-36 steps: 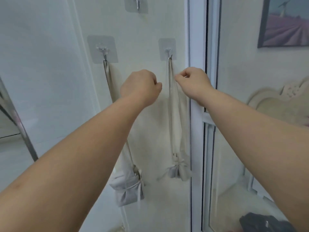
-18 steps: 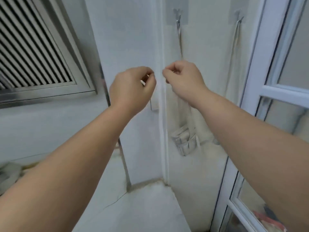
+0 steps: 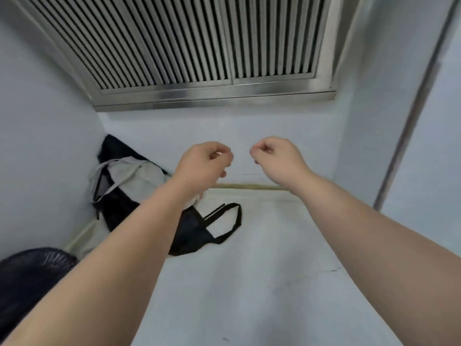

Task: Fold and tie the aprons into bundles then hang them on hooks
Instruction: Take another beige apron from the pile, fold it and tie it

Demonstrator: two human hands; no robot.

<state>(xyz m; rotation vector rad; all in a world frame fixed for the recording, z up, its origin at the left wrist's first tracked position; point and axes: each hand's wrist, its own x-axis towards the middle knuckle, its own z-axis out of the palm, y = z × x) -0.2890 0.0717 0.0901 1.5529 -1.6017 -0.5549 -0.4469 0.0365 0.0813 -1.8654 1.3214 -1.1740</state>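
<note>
Louvres of a metal vent (image 3: 189, 46) fill the top; below, on the pale surface (image 3: 262, 270), loose aprons (image 3: 134, 178) are heaped in the left corner (a black strap (image 3: 234, 221) trails free). One apron should be lifted by its body, straps gathered first so nothing is dragged. Left hand (image 3: 204, 163) and right hand (image 3: 277, 158) are curled, nothing held, neither touching the heap.

One head view, wide-angle, pitched forward and down. Close, mid-frame: left hand (image 3: 203, 164) and right hand (image 3: 277, 158). Louvred vent (image 3: 199, 46) beyond the fingers (image 3: 260, 149), floor (image 3: 262, 270) beneath them.
</note>
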